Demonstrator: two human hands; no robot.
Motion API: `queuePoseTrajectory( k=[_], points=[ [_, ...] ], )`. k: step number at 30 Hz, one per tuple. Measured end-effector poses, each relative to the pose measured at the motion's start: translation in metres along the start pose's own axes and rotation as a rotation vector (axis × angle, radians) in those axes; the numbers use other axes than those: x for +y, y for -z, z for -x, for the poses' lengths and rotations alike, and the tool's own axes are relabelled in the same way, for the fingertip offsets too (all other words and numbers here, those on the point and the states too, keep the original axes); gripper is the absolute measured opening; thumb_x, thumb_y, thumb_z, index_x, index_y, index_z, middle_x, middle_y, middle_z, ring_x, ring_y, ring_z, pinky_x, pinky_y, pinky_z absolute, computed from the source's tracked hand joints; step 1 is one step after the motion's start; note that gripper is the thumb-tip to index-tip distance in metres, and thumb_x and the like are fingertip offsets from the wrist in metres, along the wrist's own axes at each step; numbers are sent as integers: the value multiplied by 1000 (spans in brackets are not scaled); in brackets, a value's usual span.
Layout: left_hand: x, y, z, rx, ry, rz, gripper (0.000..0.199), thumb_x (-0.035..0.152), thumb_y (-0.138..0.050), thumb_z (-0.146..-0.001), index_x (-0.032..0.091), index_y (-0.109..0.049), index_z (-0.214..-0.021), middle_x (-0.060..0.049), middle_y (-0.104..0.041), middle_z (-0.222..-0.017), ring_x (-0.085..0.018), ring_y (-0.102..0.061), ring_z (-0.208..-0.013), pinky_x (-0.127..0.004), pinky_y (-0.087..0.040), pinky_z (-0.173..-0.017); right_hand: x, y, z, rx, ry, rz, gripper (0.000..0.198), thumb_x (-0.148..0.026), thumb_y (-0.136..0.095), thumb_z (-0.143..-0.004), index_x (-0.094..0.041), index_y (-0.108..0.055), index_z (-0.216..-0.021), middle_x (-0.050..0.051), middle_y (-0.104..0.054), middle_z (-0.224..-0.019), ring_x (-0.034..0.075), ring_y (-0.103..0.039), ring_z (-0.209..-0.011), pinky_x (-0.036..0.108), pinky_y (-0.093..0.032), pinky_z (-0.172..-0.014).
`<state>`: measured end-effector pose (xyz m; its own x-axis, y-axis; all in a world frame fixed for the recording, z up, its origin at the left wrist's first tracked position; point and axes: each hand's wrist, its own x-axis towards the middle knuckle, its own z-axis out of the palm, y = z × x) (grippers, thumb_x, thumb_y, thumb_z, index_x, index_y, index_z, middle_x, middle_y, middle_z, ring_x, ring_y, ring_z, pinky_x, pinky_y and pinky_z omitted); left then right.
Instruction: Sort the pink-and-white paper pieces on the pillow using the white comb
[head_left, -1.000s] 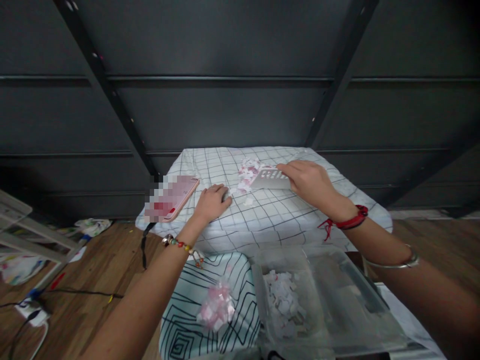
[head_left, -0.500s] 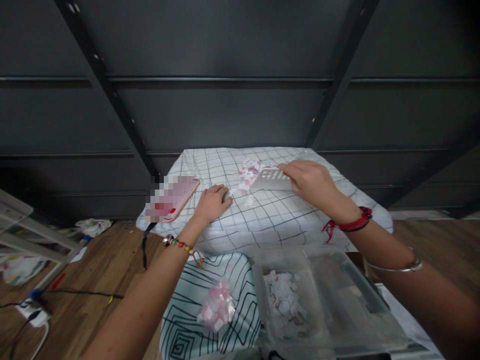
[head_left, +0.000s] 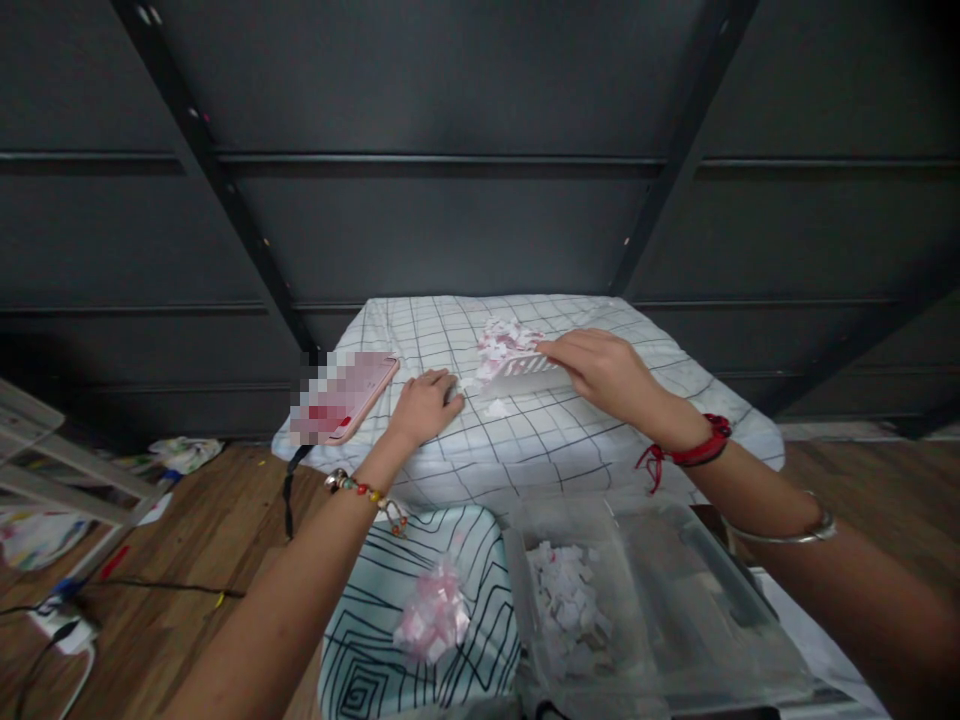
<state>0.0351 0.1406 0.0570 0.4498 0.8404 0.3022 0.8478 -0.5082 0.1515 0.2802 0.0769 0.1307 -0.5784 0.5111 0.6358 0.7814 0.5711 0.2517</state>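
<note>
My right hand [head_left: 611,375] pinches the end of a white plastic piece with a row of slots [head_left: 529,378], shut on it. The piece stands tilted against the near side of a pile of white and pink scraps [head_left: 511,338], which looks like torn paper. A few loose white bits [head_left: 496,408] lie in front of it. To the left, my left hand [head_left: 426,408] rests flat on the checked cloth [head_left: 450,330], open and holding nothing, its fingertips near the pile's left edge. A pink phone [head_left: 367,400] lies beyond it on the left.
Nearest me is a clear plastic box [head_left: 649,560] with white scraps [head_left: 570,605] in its left section. Left of it, a pink and clear crinkled heap [head_left: 433,612] sits on a teal patterned cloth [head_left: 480,540]. Dark panels [head_left: 450,230] rise behind the table. Cables and a power strip [head_left: 64,625] lie on the floor.
My right hand has moved left with the slotted white piece, which now leans closer against the scraps. My left hand has stayed in place.
</note>
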Motion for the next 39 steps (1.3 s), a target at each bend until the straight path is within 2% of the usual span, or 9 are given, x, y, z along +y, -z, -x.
queuePoseTrajectory(
  k=[6, 10, 14, 22, 29, 33, 36, 39],
  points=[
    [0, 0, 0, 12, -8, -8, 35, 32, -46, -87, 14, -58, -115, -12, -54, -128, -24, -47, -120, -41, -35, -101, 8, -15, -3, -49, 33, -127, 39, 2, -37, -73, -16, -63, -97, 6, -69, -90, 18, -61, -86, 33, -44, -76],
    [0, 0, -1, 6, -19, -24, 35, 32, -45, -88, 14, -57, -115, -12, -54, -128, -24, -47, -120, -40, -37, -99, 23, -2, 8, -67, 53, -184, 36, -2, -38, -76, -18, -64, -97, 6, -69, -91, 17, -61, -88, 31, -44, -77],
    [1, 1, -1, 4, -11, -28, 34, 32, -45, -87, 16, -57, -115, -11, -54, -128, -24, -47, -120, -40, -37, -99, 33, 14, 17, -103, 6, -169, 36, -5, -38, -77, -20, -64, -97, 5, -69, -94, 17, -61, -90, 32, -46, -78],
    [2, 4, 0, 1, -14, -38, 33, 32, -44, -88, 17, -58, -114, -10, -54, -128, -23, -48, -118, -39, -38, -99, 26, 5, 18, -116, -47, -141, 40, -3, -35, -75, -18, -63, -99, 6, -69, -95, 17, -61, -91, 33, -46, -80],
    [6, 6, 2, -7, -24, -31, 34, 31, -47, -86, 16, -58, -114, -12, -53, -129, -24, -45, -122, -42, -35, -101, 19, 44, 32, -195, -3, -160, 30, -11, -36, -81, -19, -62, -93, 5, -68, -85, 16, -61, -78, 31, -47, -72],
    [7, 5, 1, -7, -29, -38, 35, 31, -46, -87, 14, -57, -116, -12, -53, -129, -24, -46, -121, -42, -35, -102, 16, 60, 40, -192, 49, -163, 29, -13, -35, -83, -18, -62, -92, 5, -68, -82, 16, -61, -75, 29, -47, -70],
    [6, 5, 1, -3, -36, -25, 35, 30, -46, -87, 14, -57, -116, -12, -54, -128, -24, -49, -118, -39, -37, -100, 16, 59, 37, -183, 5, -146, 28, -16, -37, -84, -20, -62, -95, 4, -69, -87, 17, -62, -80, 30, -46, -73],
    [4, 3, 0, 6, -41, -9, 33, 30, -45, -87, 15, -58, -114, -11, -55, -126, -23, -51, -116, -38, -38, -100, 18, 47, 24, -162, -69, -101, 29, -15, -39, -82, -21, -63, -99, 5, -69, -91, 19, -61, -86, 33, -46, -77]
  ],
)
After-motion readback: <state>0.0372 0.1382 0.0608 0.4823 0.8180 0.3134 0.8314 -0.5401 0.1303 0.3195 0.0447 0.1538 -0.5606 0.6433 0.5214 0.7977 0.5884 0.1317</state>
